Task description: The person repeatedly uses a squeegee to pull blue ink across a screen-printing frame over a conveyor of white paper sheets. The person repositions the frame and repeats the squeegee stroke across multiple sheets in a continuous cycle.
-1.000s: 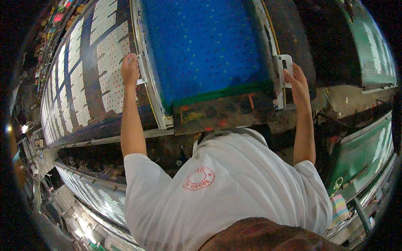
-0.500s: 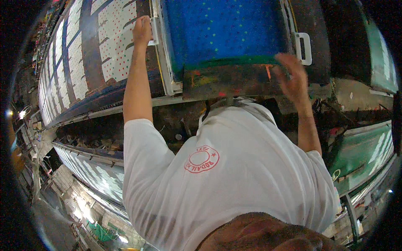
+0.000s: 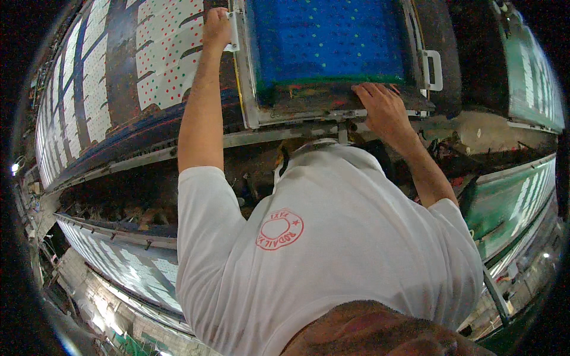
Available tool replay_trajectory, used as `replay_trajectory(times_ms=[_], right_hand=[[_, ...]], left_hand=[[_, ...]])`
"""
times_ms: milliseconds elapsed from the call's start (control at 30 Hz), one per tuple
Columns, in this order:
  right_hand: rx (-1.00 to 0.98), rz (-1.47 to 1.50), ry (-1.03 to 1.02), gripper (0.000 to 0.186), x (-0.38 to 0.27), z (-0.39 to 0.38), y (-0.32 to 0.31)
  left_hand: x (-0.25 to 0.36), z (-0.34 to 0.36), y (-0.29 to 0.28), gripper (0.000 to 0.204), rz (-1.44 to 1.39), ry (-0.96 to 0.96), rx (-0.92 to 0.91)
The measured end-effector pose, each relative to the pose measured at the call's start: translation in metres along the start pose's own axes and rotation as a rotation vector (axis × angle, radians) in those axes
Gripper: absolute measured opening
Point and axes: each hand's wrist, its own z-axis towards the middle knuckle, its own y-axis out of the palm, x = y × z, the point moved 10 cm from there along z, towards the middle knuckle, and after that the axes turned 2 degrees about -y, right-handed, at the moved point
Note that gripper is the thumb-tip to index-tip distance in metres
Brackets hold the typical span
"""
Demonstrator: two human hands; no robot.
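Observation:
My left hand [image 3: 217, 29] is closed on a white handle [image 3: 234, 32] at the left side of a screen frame [image 3: 249, 89] with a blue printing mesh [image 3: 326, 41]. My right hand [image 3: 383, 110] grips the dark, paint-smeared board [image 3: 309, 99] along the frame's near edge, fingers curled over its top; its thumb is hard to make out. The right white handle [image 3: 436, 70] stands free just above and to the right of that hand.
Pale sheets with red and green dots [image 3: 166, 53] lie on the long dark table to the left. Green boards [image 3: 499, 219] are at the right, another long table [image 3: 119, 255] runs behind me at lower left, and a metal rail [image 3: 178, 145] runs under the near edge.
My right hand has let go of the right handle and moved down-left onto the near board. My left hand, still on its handle, and the screen sit higher in the view.

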Motion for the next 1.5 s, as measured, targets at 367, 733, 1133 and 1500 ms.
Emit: replay_trajectory(times_ms=[367,733,1133,1500], right_hand=[[0.229,-0.099,0.031,0.043,0.021,0.074,-0.002],[0.260,-0.189,0.105,0.030,0.144,0.342,-0.061],[0.051,-0.239,-0.003,0.036,0.266,0.540,-0.095],[0.000,-0.265,-0.038,0.035,0.264,0.523,-0.088]], left_hand=[[0.021,-0.001,-0.004,0.035,0.087,0.211,0.071],[0.032,-0.019,-0.013,0.028,0.074,-0.032,0.005],[0.036,-0.019,-0.015,0.031,0.085,0.100,0.041],[0.047,-0.019,-0.018,0.032,0.135,0.195,0.085]])
